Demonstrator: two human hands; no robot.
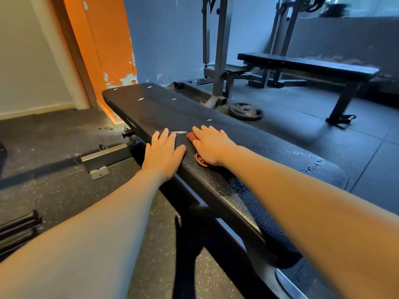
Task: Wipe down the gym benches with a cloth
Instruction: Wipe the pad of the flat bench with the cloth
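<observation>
On the near bench (216, 186), the right hand (212, 146) presses flat on the cloth (200, 161), seemingly soft and light, best pinned by palm; the left hand (163, 153) lies open beside it.

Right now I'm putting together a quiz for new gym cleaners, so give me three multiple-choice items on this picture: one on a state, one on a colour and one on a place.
1. On the near black padded bench, how does the right hand lie?
A. flat on the rust-red cloth
B. curled round a spray bottle
C. lifted clear of the bench

2. What colour is the peeling wall panel behind the bench?
A. green
B. orange
C. white

3. Where is the round dark weight plate?
A. on the bench pad
B. hung on a rack
C. flat on the grey rubber floor

Answers:
1 A: straight fingers press the cloth onto the pad.
2 B: the paint is orange and flakes near its foot.
3 C: the plate lies flat on the floor beyond the bench.
</observation>
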